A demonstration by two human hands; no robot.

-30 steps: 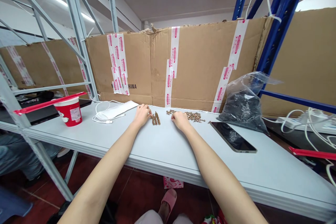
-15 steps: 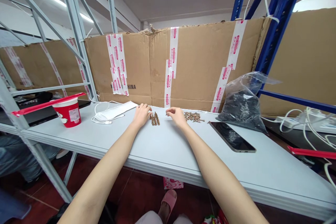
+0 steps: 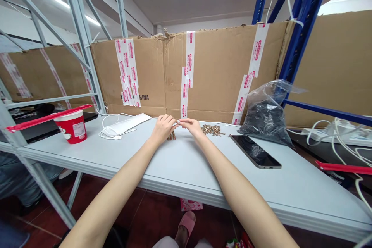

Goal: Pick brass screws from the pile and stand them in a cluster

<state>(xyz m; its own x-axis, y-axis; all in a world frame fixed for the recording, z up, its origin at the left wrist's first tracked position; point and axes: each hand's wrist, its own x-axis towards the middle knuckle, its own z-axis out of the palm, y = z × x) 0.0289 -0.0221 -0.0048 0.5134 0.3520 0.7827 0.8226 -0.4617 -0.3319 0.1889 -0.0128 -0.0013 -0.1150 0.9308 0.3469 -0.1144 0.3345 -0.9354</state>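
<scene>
My left hand and my right hand meet fingertip to fingertip above the table. Both are closed in a pinch on something small between them, too tiny to name. Under my left hand lie short rows of small brass-coloured metal pieces, partly covered by its fingers. A loose pile of similar small metal pieces is just right of my right hand.
On the pale table are a dark phone, a clear bag of black material, a white cable, a white flat sleeve and a red cup. A cardboard wall stands behind.
My right hand has moved left and my left hand right, so their fingertips now meet. My left hand now covers much of the metal rows.
</scene>
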